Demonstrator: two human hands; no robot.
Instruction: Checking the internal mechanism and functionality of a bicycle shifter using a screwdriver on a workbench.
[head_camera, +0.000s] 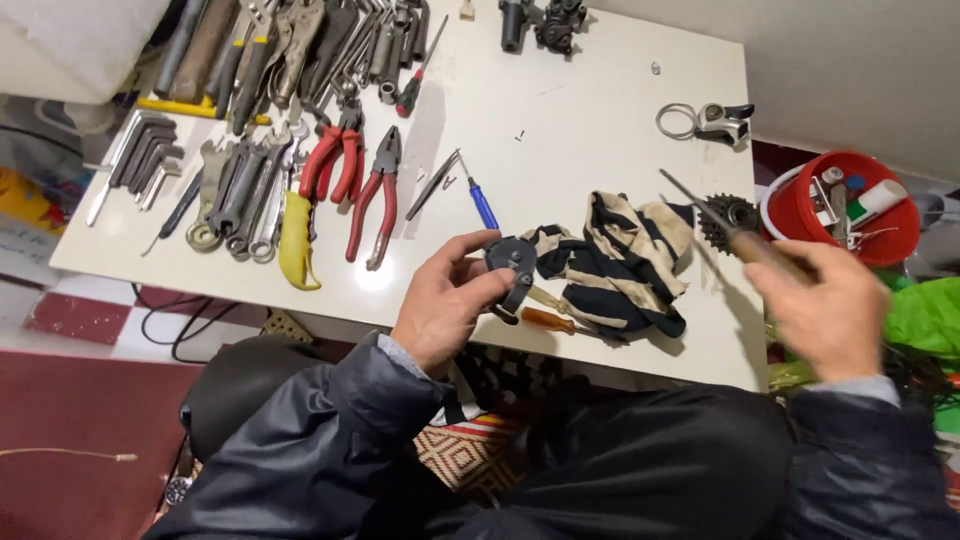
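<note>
Black metal part (512, 262), round at the top with an arm hanging below, sits in the left hand (445, 305) at the near edge of the white table (600, 110); thumb and fingers are closed around it. The right hand (825, 310) is blurred, fingers wrapped on the brown handle of a long thin screwdriver (735, 232) whose shaft points up and left, its tip well apart from the part. Judging by that gap, the tool is not yet on the part, so the work on it looks early or between steps. Just beside the part lies a black and cream striped rag (620, 262), with an orange-handled screwdriver (548, 320) partly under it and a toothed gear cluster (728, 212) at its far corner. Rows of wrenches (240, 190), red-handled pliers (375, 195) and a yellow-handled tool (297, 245) lie untouched on the left. No readable packages on the table; a red round bucket (800, 215) at the right holds a white tube with a green end, and a bright green bag (925, 315) sits below it.
</note>
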